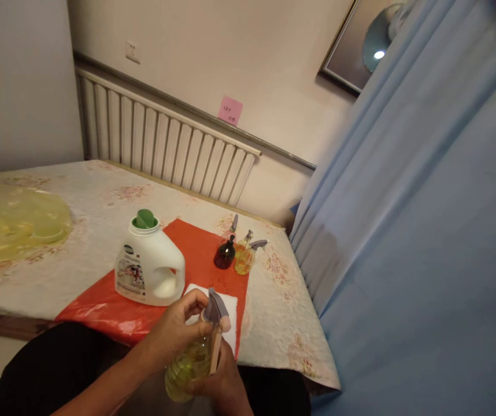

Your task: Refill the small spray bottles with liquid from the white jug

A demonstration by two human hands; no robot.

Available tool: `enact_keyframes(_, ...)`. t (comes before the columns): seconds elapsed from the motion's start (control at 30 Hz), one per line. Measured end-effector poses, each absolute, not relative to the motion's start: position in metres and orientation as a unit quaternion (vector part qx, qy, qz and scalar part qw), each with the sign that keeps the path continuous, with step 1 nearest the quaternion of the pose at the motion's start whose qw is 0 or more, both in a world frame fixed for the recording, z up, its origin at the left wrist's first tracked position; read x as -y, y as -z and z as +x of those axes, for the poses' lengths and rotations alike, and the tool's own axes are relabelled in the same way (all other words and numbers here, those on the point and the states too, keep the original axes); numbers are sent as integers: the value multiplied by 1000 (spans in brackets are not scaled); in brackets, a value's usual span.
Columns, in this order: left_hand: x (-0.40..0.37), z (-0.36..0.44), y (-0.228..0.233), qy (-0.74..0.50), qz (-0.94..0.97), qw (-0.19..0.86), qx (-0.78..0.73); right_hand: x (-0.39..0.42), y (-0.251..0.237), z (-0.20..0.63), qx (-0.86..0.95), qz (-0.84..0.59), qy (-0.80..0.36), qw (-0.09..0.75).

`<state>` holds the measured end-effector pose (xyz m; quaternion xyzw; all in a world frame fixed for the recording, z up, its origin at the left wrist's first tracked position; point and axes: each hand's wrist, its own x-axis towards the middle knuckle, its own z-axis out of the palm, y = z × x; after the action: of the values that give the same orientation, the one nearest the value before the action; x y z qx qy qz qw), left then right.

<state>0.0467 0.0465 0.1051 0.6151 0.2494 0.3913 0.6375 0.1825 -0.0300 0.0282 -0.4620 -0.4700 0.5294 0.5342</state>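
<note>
A: Position of the hands?

B: Both low, at the near table edge. Left hand [178,332] grips the grey plastic trigger head [215,309] of a clear spray bottle of yellow-green liquid [187,367], fingers curled round the top. Right hand [224,384] wraps the bottle body from below, closed firmly on it. Bottle tilted, held above the lap, just in front of the table.

A: Table contents?

B: Floral cream tablecloth [100,202] with a red plastic sheet [196,248] over it. On the sheet: a white detergent jug with a green cap [150,263], upright, handle facing the hands. A folded white cloth [230,306] lies just behind the held bottle. Further back, two small spray bottles side by side, touching or nearly: one dark red [225,252], one amber [243,258].

A: Surroundings?

B: White ribbed radiator [165,138] along the wall, pink sticky note [230,110] above it, blue curtain [404,231] to the right.
</note>
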Motion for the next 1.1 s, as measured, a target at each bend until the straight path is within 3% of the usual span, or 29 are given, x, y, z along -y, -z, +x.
enact_keyframes(0.3,-57,23,-111,-217,581,771,-143,33,-23,180,480,-458,-545,512)
enact_keyframes(0.73,-51,38,-102,-408,526,702,-252,28,-33,169,493,-408,-543,545)
enact_keyframes(1.1,-56,25,-124,-446,546,666,-244,29,-33,171,496,-429,-526,542)
